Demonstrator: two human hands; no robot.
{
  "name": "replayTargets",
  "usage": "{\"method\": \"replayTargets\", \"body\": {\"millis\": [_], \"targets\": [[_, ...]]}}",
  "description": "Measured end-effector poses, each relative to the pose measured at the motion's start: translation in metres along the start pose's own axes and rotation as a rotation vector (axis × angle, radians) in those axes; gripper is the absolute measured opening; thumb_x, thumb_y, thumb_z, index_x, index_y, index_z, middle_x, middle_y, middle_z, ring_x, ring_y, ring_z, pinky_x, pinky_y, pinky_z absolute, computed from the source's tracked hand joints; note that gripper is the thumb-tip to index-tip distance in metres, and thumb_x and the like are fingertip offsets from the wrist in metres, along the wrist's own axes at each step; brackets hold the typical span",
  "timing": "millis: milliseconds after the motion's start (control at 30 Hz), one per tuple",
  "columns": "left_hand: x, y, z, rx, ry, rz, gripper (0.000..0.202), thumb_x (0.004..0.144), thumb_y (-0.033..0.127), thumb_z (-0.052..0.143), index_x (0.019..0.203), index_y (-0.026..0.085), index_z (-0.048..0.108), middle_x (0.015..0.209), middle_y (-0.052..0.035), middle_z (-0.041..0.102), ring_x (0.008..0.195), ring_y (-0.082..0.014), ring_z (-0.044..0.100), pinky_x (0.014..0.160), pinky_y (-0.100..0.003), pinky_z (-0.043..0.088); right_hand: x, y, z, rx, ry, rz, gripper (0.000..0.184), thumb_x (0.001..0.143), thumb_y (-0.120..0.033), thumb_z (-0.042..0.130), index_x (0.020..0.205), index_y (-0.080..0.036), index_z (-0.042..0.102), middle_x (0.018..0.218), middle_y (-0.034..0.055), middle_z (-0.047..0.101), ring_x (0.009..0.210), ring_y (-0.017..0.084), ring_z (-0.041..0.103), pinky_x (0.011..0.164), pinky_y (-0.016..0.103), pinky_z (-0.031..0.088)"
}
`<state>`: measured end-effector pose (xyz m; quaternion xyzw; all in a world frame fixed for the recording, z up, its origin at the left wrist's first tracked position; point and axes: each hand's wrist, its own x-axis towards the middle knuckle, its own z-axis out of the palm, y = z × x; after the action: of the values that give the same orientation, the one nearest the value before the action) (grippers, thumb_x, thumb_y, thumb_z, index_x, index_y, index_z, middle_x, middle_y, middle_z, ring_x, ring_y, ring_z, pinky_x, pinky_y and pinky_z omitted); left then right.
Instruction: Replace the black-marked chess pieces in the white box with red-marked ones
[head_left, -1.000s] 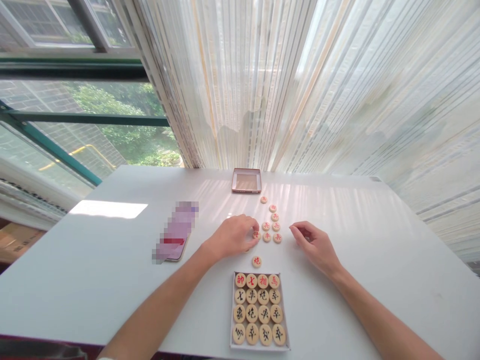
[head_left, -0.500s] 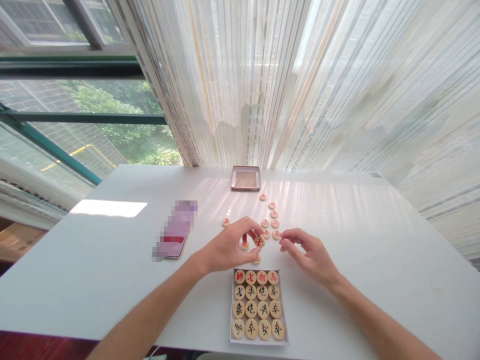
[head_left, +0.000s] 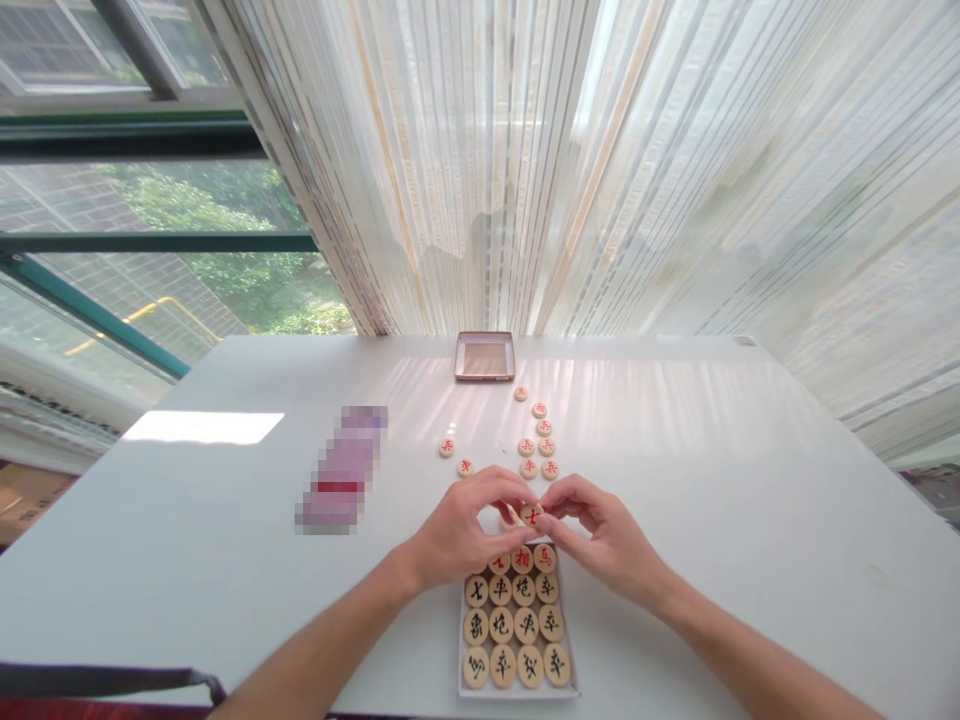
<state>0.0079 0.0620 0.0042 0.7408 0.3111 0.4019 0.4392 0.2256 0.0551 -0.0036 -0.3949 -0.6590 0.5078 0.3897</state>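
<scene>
Between the fingertips of both hands is a round wooden Chinese chess piece [head_left: 532,515] with a red character, tilted toward me. My left hand [head_left: 469,525] pinches it from the left, and my right hand [head_left: 604,530] has thumb and forefinger closed on its right side. Just below them stands an open white box [head_left: 573,660] holding rows of pieces, black-marked ones in the nearer rows and red-marked ones in the far row. The left hand hides that row's left end. Behind the fingers another piece [head_left: 509,518] shows only in part.
Several loose red-marked pieces [head_left: 546,447] lie on the white table [head_left: 712,560] beyond my hands. A shallow box lid [head_left: 485,358] sits at the far edge. On the left is a blurred-out phone [head_left: 345,465]; a string curtain [head_left: 480,160] hangs behind the table.
My left hand has brought the red-marked piece nearer and slightly right, over the box's far edge. My right hand has moved left and taken hold of the same piece. The view has shifted slightly.
</scene>
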Motion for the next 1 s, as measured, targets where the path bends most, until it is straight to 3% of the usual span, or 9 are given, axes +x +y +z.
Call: {"method": "replayTargets", "body": {"millis": [300, 467, 633, 767, 1000], "targets": [[-0.0044, -0.0005, 0.0002, 0.011, -0.002, -0.062, 0.018, 0.088, 0.018, 0.073, 0.106, 0.018, 0.073, 0.095, -0.0048, 0.072, 0.081, -0.0139, 0.065, 0.077, -0.028, 0.056, -0.0029, -0.0008, 0.0002, -0.014, -0.013, 0.009, 0.009, 0.095, -0.031, 0.068, 0.097, -0.022, 0.066, 0.091, 0.0026, 0.070, 0.084, 0.017, 0.072, 0.079, 0.029, 0.060], [-0.0038, 0.0048, -0.0031, -0.182, 0.060, -0.182, 0.012, 0.090, 0.020, 0.072, 0.102, 0.017, 0.072, 0.098, -0.0064, 0.072, 0.091, -0.0171, 0.068, 0.081, -0.030, 0.057, -0.0046, -0.0007, -0.0019, -0.054, -0.013, -0.027, 0.010, 0.100, -0.030, 0.060, 0.106, -0.023, 0.064, 0.089, 0.0020, 0.071, 0.077, 0.016, 0.073, 0.076, 0.030, 0.060], [-0.0034, 0.0001, -0.0062, -0.402, 0.151, -0.372, 0.022, 0.088, 0.028, 0.077, 0.104, 0.016, 0.067, 0.085, -0.0049, 0.075, 0.078, -0.0177, 0.074, 0.074, -0.031, 0.062, -0.0041, 0.0055, -0.0054, -0.137, 0.037, -0.037, 0.014, 0.101, -0.032, 0.056, 0.109, -0.023, 0.064, 0.082, 0.0016, 0.072, 0.073, 0.016, 0.071, 0.072, 0.029, 0.059], [-0.0013, -0.0039, -0.0078, -0.407, 0.206, -0.399, 0.025, 0.090, 0.032, 0.075, 0.105, 0.014, 0.069, 0.096, -0.0082, 0.077, 0.085, -0.0225, 0.078, 0.074, -0.032, 0.064, -0.0033, 0.0074, -0.0062, -0.171, 0.056, -0.047, 0.015, 0.101, -0.033, 0.055, 0.108, -0.023, 0.064, 0.082, 0.0023, 0.072, 0.071, 0.017, 0.071, 0.070, 0.030, 0.059], [-0.0001, -0.0015, -0.0087, -0.398, 0.197, -0.410, 0.029, 0.092, 0.035, 0.072, 0.112, 0.014, 0.069, 0.102, -0.0107, 0.078, 0.094, -0.0259, 0.078, 0.077, -0.034, 0.064, -0.0027, 0.0067, -0.0066, -0.206, 0.070, -0.060, 0.016, 0.100, -0.032, 0.056, 0.111, -0.023, 0.064, 0.079, 0.0019, 0.072, 0.069, 0.017, 0.071, 0.070, 0.031, 0.060]]}}
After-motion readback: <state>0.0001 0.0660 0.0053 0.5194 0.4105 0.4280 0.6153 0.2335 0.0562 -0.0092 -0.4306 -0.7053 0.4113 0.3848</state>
